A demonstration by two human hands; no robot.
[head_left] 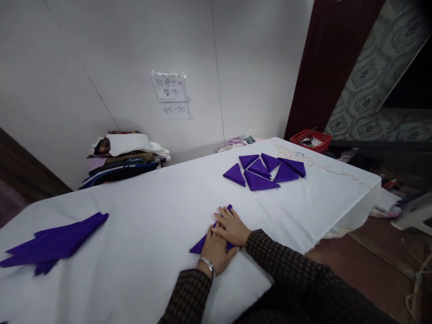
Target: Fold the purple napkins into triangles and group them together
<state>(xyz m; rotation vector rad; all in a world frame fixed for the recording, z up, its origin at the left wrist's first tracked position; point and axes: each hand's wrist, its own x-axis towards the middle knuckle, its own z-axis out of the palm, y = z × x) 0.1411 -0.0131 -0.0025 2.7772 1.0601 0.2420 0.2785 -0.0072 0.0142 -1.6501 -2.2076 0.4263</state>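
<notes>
A purple cloth napkin (198,245), folded into a triangle, lies flat on the white tablecloth near the front edge. My left hand (218,253), with a metal bracelet at the wrist, rests flat on it with fingers stretched out. Pressed down beside it, my right hand (233,227) also lies flat, its fingers apart and partly overlapping the left fingertips. Together the hands hide the middle of the napkin. Farther back to the right sits a group of folded purple triangles (259,182). On the left lies a loose pile of purple napkins (64,243).
A stack of folded clothes (126,157) stands behind the table by the wall. Handwritten paper signs (171,87) hang above. A red basket (312,140) sits past the far right corner. Pale cord lies on the tablecloth (151,216) at its far right.
</notes>
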